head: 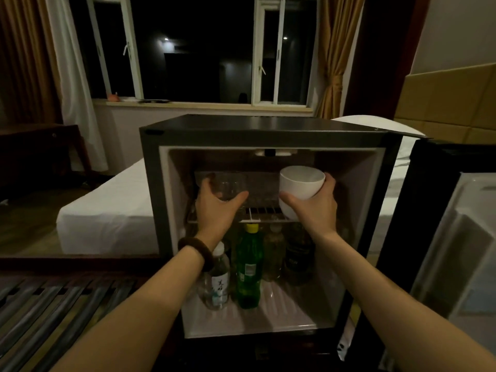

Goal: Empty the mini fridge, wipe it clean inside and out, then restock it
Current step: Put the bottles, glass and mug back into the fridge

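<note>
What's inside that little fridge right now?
On the wire shelf, the left hand grips a clear glass and the right hand a white bowl. Below stand a water bottle, a green bottle and darker bottles, partly hidden.

Head view, forward and down, near the open fridge [268, 135]

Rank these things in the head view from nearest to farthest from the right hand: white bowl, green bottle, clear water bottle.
1. White bowl: held in the right hand, upper shelf, right.
2. Green bottle: below the shelf, middle.
3. Clear water bottle: bottom left, under the left wrist.
</note>
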Motion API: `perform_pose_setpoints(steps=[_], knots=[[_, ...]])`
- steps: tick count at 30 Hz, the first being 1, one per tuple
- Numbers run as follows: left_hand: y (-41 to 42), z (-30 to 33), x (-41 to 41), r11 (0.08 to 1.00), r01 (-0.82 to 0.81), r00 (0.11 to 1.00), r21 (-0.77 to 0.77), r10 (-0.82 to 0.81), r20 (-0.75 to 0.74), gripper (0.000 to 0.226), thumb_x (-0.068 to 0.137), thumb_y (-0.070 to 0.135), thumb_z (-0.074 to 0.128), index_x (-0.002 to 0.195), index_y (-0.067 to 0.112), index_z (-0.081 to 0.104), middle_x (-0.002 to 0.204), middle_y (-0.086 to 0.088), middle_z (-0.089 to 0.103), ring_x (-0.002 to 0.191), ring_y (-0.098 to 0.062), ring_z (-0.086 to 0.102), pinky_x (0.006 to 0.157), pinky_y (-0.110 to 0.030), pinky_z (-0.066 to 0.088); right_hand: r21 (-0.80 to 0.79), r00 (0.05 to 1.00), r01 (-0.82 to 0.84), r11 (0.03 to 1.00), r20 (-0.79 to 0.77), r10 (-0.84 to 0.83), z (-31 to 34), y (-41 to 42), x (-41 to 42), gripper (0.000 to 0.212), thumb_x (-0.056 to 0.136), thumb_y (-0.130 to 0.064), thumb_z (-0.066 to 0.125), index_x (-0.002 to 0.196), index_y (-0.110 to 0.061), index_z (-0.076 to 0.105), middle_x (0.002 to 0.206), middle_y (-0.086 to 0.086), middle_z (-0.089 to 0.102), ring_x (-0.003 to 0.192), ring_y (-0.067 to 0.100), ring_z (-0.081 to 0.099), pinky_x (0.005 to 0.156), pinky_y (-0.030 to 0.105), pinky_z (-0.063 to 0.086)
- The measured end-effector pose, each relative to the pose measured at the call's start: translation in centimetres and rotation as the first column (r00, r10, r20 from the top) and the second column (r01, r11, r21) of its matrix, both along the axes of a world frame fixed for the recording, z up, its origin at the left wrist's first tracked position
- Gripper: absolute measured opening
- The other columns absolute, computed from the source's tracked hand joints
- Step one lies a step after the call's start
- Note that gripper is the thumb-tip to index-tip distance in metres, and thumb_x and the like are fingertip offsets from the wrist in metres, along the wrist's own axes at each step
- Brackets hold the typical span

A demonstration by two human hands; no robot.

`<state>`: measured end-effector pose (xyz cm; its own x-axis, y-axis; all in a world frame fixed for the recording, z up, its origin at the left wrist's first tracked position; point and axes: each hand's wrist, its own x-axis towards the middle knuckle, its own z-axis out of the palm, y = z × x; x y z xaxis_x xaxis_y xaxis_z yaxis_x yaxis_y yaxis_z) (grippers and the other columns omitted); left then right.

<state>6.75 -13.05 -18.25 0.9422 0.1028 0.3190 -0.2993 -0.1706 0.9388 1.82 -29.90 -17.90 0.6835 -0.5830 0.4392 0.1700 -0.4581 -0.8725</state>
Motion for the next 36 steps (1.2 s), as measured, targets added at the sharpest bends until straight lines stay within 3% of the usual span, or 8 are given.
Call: perform_pose_setpoints(steps=[8,11,17,23,29,36], knots=[[-0.3,-1.0,2.2,0.999,0.05,0.998,0.001,-0.05,0.036,0.081,0.072,0.026,0.077,0.138,0.02,0.032,0.139,-0.002,0.043,0.128,-0.019,0.042,0.107,-0.041,0.037,0.018,0.997,0.075,0.997,-0.024,-0.075,-1.3,-0.1,2.9,0.093,0.064,-0.033,0.081,0.136,-0.018,0.025,0.135,0.007,0.042,0.123,0.027,0.044,0.099,0.046,0.043],[-0.5,-1.1,2.4,0.998,0.062,0.997,0.014,-0.063,0.045,0.08,0.074,0.024,0.075,0.14,0.019,0.029,0.141,-0.002,0.041,0.129,-0.019,0.041,0.105,-0.032,0.035,-0.014,0.998,0.054,0.998,-0.01,-0.054,-1.7,-0.2,3.3,0.095,0.065,-0.033,0.08,0.139,-0.016,0.023,0.136,0.007,0.04,0.124,0.026,0.043,0.1,0.042,0.042],[0.0,-0.7,3.1,0.987,0.13,0.991,0.09,-0.131,0.003,0.079,0.077,0.029,0.072,0.141,0.015,0.029,0.14,-0.005,0.043,0.128,-0.022,0.043,0.106,-0.039,0.037,0.007,0.998,-0.045,0.999,-0.043,0.045,-1.2,-0.6,3.8,0.102,0.066,-0.028,0.082,0.143,-0.013,0.016,0.143,0.009,0.035,0.131,0.027,0.037,0.107,0.043,0.036],[0.6,-0.2,3.6,0.977,0.171,0.985,0.124,-0.17,-0.017,0.077,0.08,0.031,0.07,0.143,0.02,0.026,0.141,-0.004,0.042,0.128,-0.021,0.041,0.098,-0.028,0.034,-0.001,0.993,-0.071,0.997,-0.094,0.071,-1.0,-1.2,3.9,0.102,0.067,-0.029,0.082,0.143,-0.011,0.016,0.143,0.011,0.035,0.131,0.029,0.036,0.107,0.047,0.035],[0.7,-0.3,3.8,0.974,0.192,0.981,0.121,-0.189,-0.041,0.076,0.075,0.027,0.074,0.138,0.018,0.032,0.137,-0.004,0.047,0.125,-0.02,0.045,0.103,-0.033,0.037,-0.021,0.995,-0.048,0.999,-0.094,0.046,-1.3,-1.2,3.9,0.105,0.064,-0.025,0.084,0.143,-0.01,0.017,0.143,0.011,0.035,0.131,0.028,0.036,0.107,0.047,0.035],[-0.1,-0.2,1.8,0.981,0.086,0.996,0.175,-0.09,0.019,0.091,0.075,0.033,0.074,0.144,0.013,0.018,0.148,-0.008,0.024,0.136,-0.025,0.026,0.114,-0.041,0.025,-0.088,0.997,0.029,0.996,-0.071,-0.035,-0.9,-0.7,2.7,0.103,0.069,-0.027,0.08,0.146,-0.011,0.012,0.148,0.011,0.021,0.136,0.028,0.024,0.11,0.04,0.025]])
